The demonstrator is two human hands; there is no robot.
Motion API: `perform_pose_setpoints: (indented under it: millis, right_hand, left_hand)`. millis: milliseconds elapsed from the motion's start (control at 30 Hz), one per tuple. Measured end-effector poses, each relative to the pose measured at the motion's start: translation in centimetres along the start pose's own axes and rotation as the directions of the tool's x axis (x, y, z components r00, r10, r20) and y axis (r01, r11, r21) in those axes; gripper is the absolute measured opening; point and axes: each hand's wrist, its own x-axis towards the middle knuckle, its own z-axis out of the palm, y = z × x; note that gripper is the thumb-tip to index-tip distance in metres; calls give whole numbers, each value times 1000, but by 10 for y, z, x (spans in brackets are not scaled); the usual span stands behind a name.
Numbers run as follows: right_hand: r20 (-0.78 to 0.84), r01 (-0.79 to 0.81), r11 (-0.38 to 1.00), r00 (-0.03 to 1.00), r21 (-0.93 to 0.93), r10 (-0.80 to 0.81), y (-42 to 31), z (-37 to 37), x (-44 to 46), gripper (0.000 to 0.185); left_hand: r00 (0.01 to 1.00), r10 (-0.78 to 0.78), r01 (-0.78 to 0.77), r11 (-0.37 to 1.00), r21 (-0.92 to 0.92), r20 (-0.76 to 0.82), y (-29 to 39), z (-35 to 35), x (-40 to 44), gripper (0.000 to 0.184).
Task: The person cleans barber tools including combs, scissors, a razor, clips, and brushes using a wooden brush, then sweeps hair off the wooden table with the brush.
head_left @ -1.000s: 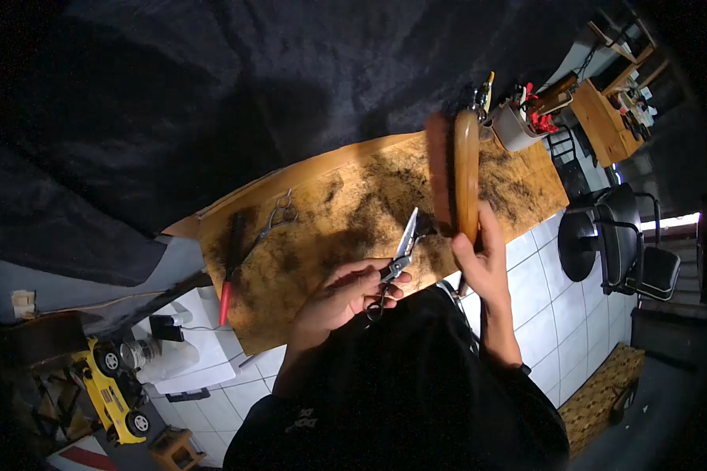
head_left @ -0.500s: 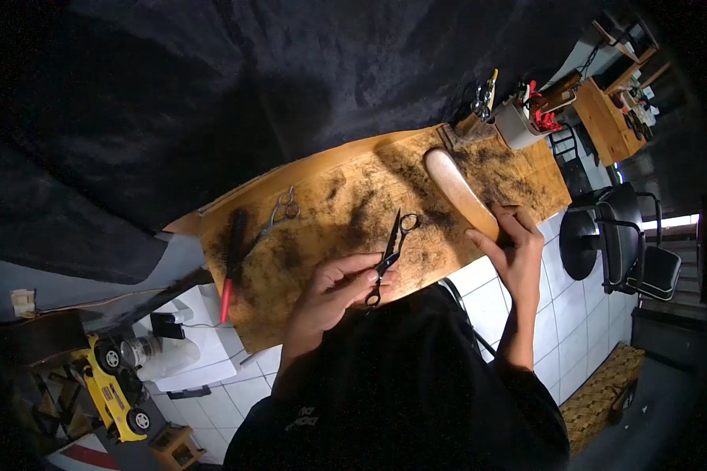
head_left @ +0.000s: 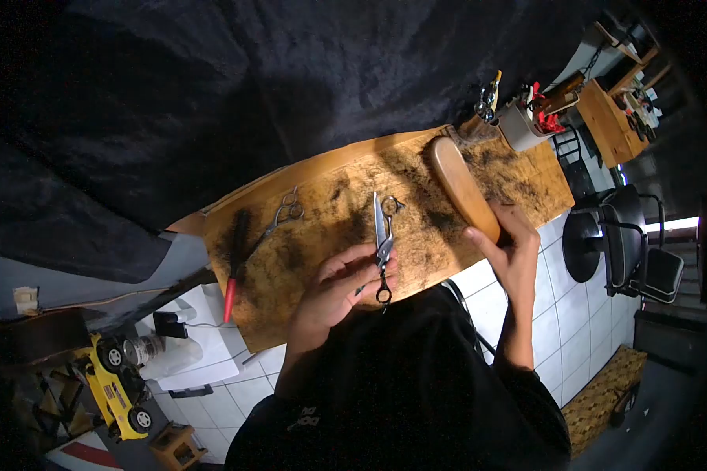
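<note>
My left hand (head_left: 339, 292) pinches a pair of scissors (head_left: 384, 250) by the pivot area, with the blades pointing away from me and opened apart. In my right hand (head_left: 514, 245) is the near end of a brush with a curved wooden back (head_left: 461, 187); its bristles are hidden beneath it. Under both hands lies a wooden board (head_left: 330, 271) strewn with dark hair clippings. A second pair of scissors (head_left: 277, 220) rests on the board at the left, beside a round black brush with a red handle (head_left: 229, 298).
A holder with scissors (head_left: 477, 128) and a white bin of red-handled tools (head_left: 524, 128) stand at the board's far right. Beyond the board hangs dark cloth (head_left: 212, 102). A black salon chair (head_left: 624, 235) is at right, a yellow toy car (head_left: 111, 392) at lower left.
The wooden-backed brush has swung from upright down over the board, showing its back. The scissors in my left hand have moved left and turned more upright, their blades now spread.
</note>
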Motion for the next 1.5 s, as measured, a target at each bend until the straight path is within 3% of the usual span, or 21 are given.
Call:
perform_pose_setpoints:
  millis: [67, 100, 200, 300, 333, 433, 500, 600, 700, 733, 833, 867, 900, 1000, 1067, 1133, 1200, 1233, 1300, 1400, 1500]
  right_hand:
    - [66, 63, 997, 996, 34, -66, -9, 3, -6, 50]
    - [141, 11, 998, 990, 58, -19, -15, 7, -11, 50]
    - [328, 98, 994, 938, 57, -112, -19, 16, -23, 50]
    - [510, 114, 991, 850, 64, -131, -29, 15, -31, 48]
    - [541, 178, 977, 814, 117, -213, -30, 12, -29, 49]
    - [527, 170, 956, 804, 240, -275, -20, 9, -23, 51]
    - [489, 49, 974, 859, 220, -153, -18, 7, -17, 51]
    - [233, 21, 990, 971, 139, -53, -22, 22, -11, 51]
    - [367, 121, 986, 917, 118, -157, -21, 27, -19, 48]
    - [469, 206, 970, 849, 130, -244, -17, 26, -21, 47]
    - [696, 172, 971, 677, 165, -238, -20, 18, -28, 45]
    - [691, 167, 957, 663, 238, -288, -19, 16, -28, 45]
    - [678, 136, 952, 674, 275, -292, -17, 14, -27, 46]
    - [607, 92, 923, 728, 373, -318, -16, 5, -20, 51]
    - [581, -40, 917, 785, 396, -217, -2, 0, -23, 52]
    - [524, -150, 891, 845, 428, -109, 9, 2, -27, 57]
    - [463, -323, 861, 878, 392, 119, 5, 9, -31, 54]
    - [426, -381, 828, 884, 413, 194, 3, 14, -30, 53]
    - [394, -358, 832, 900, 423, 187, 2, 20, -31, 45]
    - [345, -242, 877, 934, 414, 95, 1, 29, -34, 39]
    - [451, -128, 909, 890, 395, -71, 0, 28, -31, 37]
  left_hand:
    - [992, 22, -13, 997, 77, -126, 0, 6, 4, 33]
    - [989, 32, -26, 998, 49, -143, -1, 6, 5, 36]
    - [968, 49, -71, 994, -83, -246, -5, -4, 9, 49]
    - [993, 112, -117, 937, -329, -34, 2, -18, 14, 53]
    - [991, 112, -129, 955, -267, -80, 5, -16, 13, 53]
    - [991, 79, -90, 991, -103, -106, -2, -23, 12, 51]
    - [990, 66, -74, 995, -60, -127, -5, -25, 7, 52]
    - [994, 13, -30, 986, -163, -106, 5, -10, 8, 50]
    - [996, 27, -54, 937, -345, -82, 2, -13, 9, 52]
    - [995, 99, -86, 919, -385, 12, 0, -15, 10, 56]
    - [993, 58, -68, 993, -100, -99, 2, -19, 12, 45]
    - [993, 106, -111, 985, -130, -48, -2, -29, 9, 39]
    - [988, 56, -75, 989, -129, -141, 7, -13, 5, 32]
    - [985, 90, -95, 995, -26, -146, 2, -13, 6, 27]
    - [979, 56, -65, 997, -40, -194, -1, -12, 8, 32]
    - [980, 37, -24, 998, 66, -195, -7, -20, 8, 36]
    - [988, -11, 48, 969, 242, -153, -8, -29, 6, 43]
    - [987, -41, 74, 973, 218, -154, -10, -30, 7, 43]
    - [983, -97, 123, 977, 173, -154, -11, -30, 7, 43]
    - [979, -44, 75, 985, 152, -198, -10, -16, 7, 46]
    - [998, 67, -56, 832, 552, 0, -16, -34, 9, 54]
